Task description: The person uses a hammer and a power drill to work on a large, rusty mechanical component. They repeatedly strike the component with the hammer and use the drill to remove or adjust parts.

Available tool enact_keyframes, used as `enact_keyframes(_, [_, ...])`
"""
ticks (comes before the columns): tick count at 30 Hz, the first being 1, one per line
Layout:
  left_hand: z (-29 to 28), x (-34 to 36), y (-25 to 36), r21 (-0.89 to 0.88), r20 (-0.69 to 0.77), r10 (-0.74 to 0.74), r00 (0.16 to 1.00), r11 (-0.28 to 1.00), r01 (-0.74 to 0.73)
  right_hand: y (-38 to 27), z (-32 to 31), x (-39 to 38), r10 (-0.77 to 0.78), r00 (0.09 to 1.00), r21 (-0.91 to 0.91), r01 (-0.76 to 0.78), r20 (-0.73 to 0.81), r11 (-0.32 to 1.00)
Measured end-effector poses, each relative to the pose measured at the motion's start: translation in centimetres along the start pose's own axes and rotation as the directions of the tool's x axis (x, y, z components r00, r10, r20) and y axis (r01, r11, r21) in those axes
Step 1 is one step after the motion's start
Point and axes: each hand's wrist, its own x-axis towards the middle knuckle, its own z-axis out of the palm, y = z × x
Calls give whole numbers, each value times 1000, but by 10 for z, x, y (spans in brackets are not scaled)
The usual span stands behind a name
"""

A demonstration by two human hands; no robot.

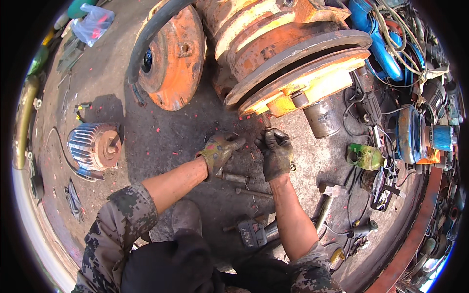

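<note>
My right hand, in a dirty work glove, is closed with its fingertips at the lower end of a bolt. That bolt sticks out below the rim of a large rusty orange and yellow flanged machine part. To its left, my gloved left hand hangs over the floor with the fingers drawn together. Whatever they hold, if anything, is too small to make out. Beneath my hands lie a metal tool and a rod.
An orange round housing with a thick black hose stands far left of the machine. A blue motor sits at left. On the right are a metal cylinder, a green bottle, a hammer and cables. A cordless power tool lies near my feet.
</note>
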Motion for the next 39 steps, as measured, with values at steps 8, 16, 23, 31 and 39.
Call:
enact_keyframes(8, [4,-6,-7,-57,-56,-56,997,997,53,-4,6,11,-60,996,-124,67,62,990])
enact_keyframes(16, [9,18,-41,110,1,198,980,974,-197,5,16,26,48,999,-162,-50,-16,986])
enact_keyframes(23, [1,14,-38,170,-39,125,991,978,-117,8,27,19,-80,996,-96,75,-47,993])
enact_keyframes(31, [-4,7,-41,-69,27,6,1000,998,-4,-8,39,9,209,973,-162,-223,-101,961])
enact_keyframes(39, [11,-27,14,-402,72,-287,955,868,291,-31,6,23,442,894,-185,-446,-65,875])
